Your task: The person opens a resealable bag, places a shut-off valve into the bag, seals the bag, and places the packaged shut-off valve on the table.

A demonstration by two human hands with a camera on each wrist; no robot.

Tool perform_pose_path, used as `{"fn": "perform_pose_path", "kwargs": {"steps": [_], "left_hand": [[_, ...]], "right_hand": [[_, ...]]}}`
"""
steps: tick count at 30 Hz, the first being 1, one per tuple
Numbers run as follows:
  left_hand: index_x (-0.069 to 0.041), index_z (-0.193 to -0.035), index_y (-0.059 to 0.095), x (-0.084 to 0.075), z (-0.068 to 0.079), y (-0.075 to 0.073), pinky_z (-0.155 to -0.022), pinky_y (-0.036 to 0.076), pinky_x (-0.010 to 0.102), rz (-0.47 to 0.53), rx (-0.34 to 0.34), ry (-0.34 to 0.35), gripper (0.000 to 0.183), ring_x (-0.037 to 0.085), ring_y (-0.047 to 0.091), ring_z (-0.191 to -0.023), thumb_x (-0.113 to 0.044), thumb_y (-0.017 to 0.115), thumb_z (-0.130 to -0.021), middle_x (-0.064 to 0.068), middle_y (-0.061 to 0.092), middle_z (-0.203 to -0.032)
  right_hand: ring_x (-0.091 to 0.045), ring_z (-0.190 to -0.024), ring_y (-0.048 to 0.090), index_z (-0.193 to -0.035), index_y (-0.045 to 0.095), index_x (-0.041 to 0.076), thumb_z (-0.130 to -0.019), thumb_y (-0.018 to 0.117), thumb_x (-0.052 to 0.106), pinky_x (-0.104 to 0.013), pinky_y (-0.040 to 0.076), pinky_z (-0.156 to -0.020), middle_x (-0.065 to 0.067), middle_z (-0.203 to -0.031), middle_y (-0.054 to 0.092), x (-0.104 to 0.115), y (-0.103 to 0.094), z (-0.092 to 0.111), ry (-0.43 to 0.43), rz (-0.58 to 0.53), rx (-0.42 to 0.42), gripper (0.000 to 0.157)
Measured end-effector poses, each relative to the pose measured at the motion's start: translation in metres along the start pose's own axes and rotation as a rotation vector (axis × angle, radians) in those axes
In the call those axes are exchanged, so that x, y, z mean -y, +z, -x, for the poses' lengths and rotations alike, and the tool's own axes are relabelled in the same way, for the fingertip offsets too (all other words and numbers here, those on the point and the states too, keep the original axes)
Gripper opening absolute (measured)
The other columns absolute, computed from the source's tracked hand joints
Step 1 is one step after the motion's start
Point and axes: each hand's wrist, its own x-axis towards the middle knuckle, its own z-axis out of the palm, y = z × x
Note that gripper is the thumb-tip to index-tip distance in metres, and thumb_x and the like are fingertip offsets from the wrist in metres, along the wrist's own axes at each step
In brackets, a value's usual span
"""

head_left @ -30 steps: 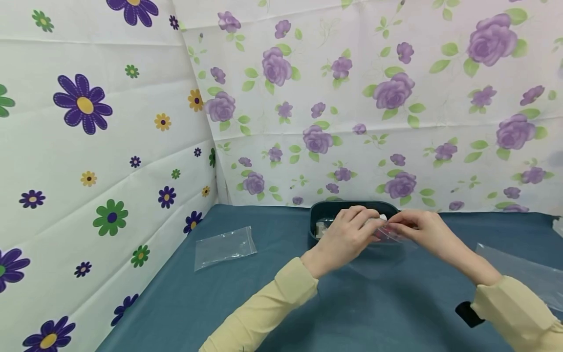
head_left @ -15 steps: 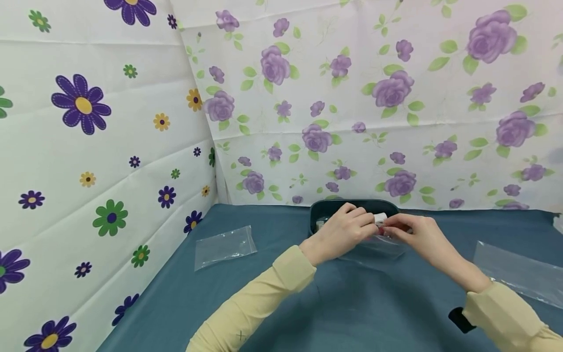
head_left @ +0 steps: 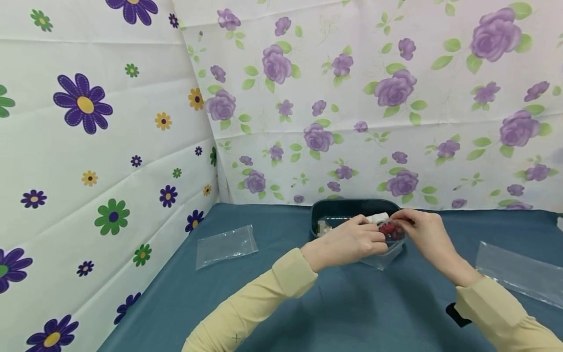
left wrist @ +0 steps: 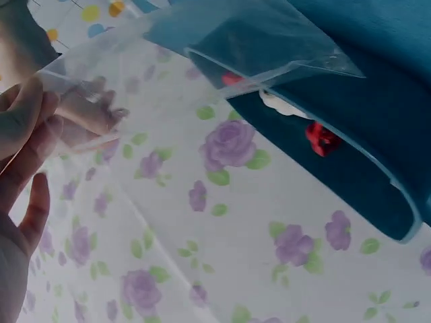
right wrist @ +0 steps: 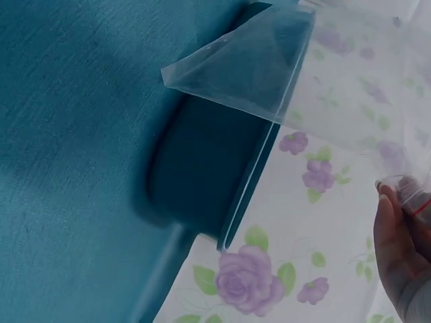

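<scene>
A clear zip bag (head_left: 381,258) hangs between both hands, close over the front of a dark blue-green basket (head_left: 352,203). My left hand (head_left: 347,243) pinches one side of its top; in the left wrist view, thumb and fingers meet on the film. With thumb and fingertips my right hand (head_left: 427,235) pinches the other side, where a red line (right wrist: 421,207) runs along the bag's edge in the right wrist view. Inside the basket show a white object (left wrist: 281,104) and a crumpled-looking red object (left wrist: 323,138); the left hand hides part of the contents in the head view.
One flat clear zip bag (head_left: 226,247) lies on the blue table cover (head_left: 343,313) at the left, and another clear bag (head_left: 519,274) at the right. Behind the basket rises a flowered cloth wall (head_left: 334,161). A small pale item (head_left: 320,228) sits in the basket's left end.
My hands have moved slightly apart, the left one lower, and the bag now hangs lower in front of the basket. More of the white and red objects shows between the hands.
</scene>
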Motion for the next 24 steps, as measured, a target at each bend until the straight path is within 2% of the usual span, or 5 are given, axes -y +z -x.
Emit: {"fn": "perform_pose_path", "kwargs": {"steps": [6, 12, 15, 18, 24], "left_hand": [[-0.021, -0.081, 0.063, -0.003, -0.004, -0.005, -0.069, 0.029, 0.022, 0.087, 0.028, 0.014, 0.021, 0.004, 0.046, -0.074, -0.013, 0.05, -0.095, -0.007, 0.054, -0.079], [-0.021, -0.089, 0.066, -0.003, -0.002, -0.002, -0.067, 0.03, 0.018, 0.122, 0.031, -0.005, 0.017, 0.005, 0.047, -0.077, -0.014, 0.051, -0.095, -0.008, 0.056, -0.083], [-0.02, -0.1, 0.066, 0.0, 0.0, 0.001, -0.071, 0.033, 0.016, 0.138, -0.005, -0.027, 0.013, 0.006, 0.049, -0.09, -0.016, 0.057, -0.091, -0.007, 0.058, -0.095], [-0.016, -0.111, 0.063, 0.006, 0.003, 0.003, -0.08, 0.035, 0.016, 0.145, -0.061, -0.055, 0.024, 0.009, 0.047, -0.105, -0.018, 0.063, -0.087, -0.005, 0.057, -0.108], [-0.009, -0.114, 0.061, 0.021, 0.009, 0.004, -0.092, 0.03, 0.019, 0.144, -0.176, -0.11, 0.031, 0.013, 0.046, -0.109, -0.015, 0.067, -0.084, 0.001, 0.056, -0.113]], "right_hand": [[-0.012, -0.054, 0.051, -0.086, 0.068, 0.004, -0.084, 0.062, -0.002, -0.025, 0.039, -0.046, -0.007, -0.078, 0.064, -0.004, 0.006, -0.002, 0.022, -0.032, -0.019, 0.009], [-0.011, -0.052, 0.051, -0.086, 0.068, 0.005, -0.084, 0.062, -0.002, -0.024, 0.039, -0.045, -0.006, -0.077, 0.064, -0.01, 0.011, 0.0, 0.025, -0.044, 0.001, 0.009], [-0.011, -0.055, 0.054, -0.087, 0.068, 0.005, -0.083, 0.062, -0.003, -0.024, 0.042, -0.046, -0.005, -0.078, 0.064, -0.012, 0.011, 0.001, 0.014, -0.044, -0.003, 0.01], [-0.015, -0.06, 0.059, -0.088, 0.068, 0.003, -0.082, 0.062, -0.005, -0.024, 0.046, -0.05, -0.006, -0.078, 0.065, -0.013, 0.011, 0.001, 0.004, -0.055, -0.007, 0.011], [-0.013, -0.063, 0.059, -0.09, 0.068, 0.004, -0.083, 0.062, -0.002, -0.024, 0.047, -0.052, -0.004, -0.081, 0.066, -0.013, 0.009, 0.003, 0.002, -0.068, 0.002, 0.012]]}}
